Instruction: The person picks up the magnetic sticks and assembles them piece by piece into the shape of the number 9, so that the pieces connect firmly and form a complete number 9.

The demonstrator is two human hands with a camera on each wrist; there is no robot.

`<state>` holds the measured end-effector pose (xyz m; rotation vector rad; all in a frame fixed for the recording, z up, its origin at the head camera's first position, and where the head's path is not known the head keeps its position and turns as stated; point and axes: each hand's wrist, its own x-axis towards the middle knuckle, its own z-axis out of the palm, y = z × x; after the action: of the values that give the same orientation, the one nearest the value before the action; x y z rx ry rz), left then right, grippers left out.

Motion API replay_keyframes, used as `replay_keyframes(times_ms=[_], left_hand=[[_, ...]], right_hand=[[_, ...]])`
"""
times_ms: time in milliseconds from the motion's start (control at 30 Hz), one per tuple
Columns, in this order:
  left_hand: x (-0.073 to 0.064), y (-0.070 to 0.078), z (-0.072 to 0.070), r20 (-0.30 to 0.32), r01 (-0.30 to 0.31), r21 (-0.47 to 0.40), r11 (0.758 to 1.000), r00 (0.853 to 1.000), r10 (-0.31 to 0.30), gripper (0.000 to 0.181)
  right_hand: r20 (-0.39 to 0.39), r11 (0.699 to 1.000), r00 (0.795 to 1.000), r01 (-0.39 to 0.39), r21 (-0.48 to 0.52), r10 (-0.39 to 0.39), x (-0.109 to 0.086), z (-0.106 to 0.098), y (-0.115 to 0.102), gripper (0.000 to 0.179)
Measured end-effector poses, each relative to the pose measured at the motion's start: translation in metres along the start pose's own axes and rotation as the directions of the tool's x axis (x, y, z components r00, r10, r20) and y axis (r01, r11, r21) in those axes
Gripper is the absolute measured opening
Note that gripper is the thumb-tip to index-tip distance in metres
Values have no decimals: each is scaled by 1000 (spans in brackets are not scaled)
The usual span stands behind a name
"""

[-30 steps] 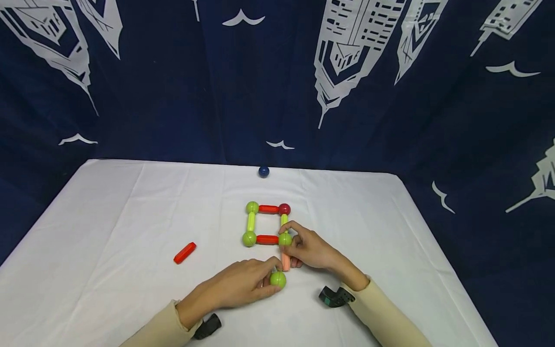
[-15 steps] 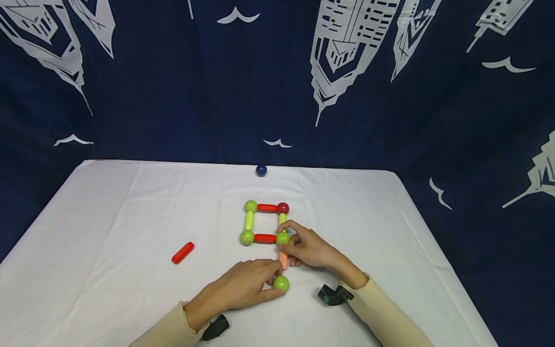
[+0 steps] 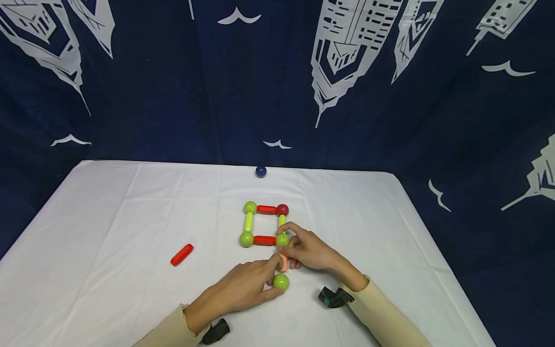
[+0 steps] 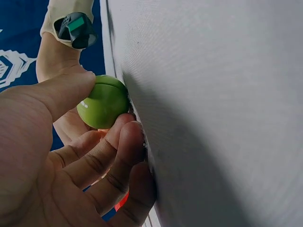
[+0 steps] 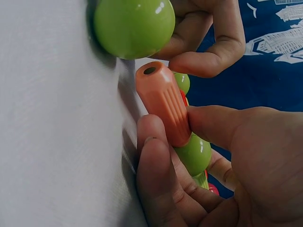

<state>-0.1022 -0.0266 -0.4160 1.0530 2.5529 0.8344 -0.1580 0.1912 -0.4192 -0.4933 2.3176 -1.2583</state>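
Note:
In the head view my left hand [image 3: 243,286] holds a green ball [image 3: 281,281] low over the white tablecloth. Thumb and fingers curl about that ball [image 4: 102,106] in the left wrist view. My right hand [image 3: 314,248] pinches a ribbed orange building stick [image 5: 163,101] between thumb and fingers. The stick's far end meets a green corner ball [image 5: 194,153]; its near end, with a dark hole, faces the left hand's ball, a small gap between them. A square of red and yellow-green sticks, with a red ball [image 3: 282,209] at one corner, lies on the cloth.
A loose red stick [image 3: 181,254] lies left of the square. Near the back edge of the table sits a dark blue ball [image 3: 260,171]. A navy curtain [image 3: 173,96] with white prints hangs behind the table. Each wrist wears a black camera [image 3: 336,297].
My left hand has shifted slightly right with the green ball, and its index finger now overlaps the orange stick's near end. The right hand keeps its hold, almost still.

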Motion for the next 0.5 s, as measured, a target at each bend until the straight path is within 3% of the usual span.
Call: replay_keyframes(times_ms=[500], left_hand=[[0,-3,1,-1,-3,-14,1000,1000,3,32]], right_hand=[[10,1000,1000,4,2,-4,0,0,0,36]])
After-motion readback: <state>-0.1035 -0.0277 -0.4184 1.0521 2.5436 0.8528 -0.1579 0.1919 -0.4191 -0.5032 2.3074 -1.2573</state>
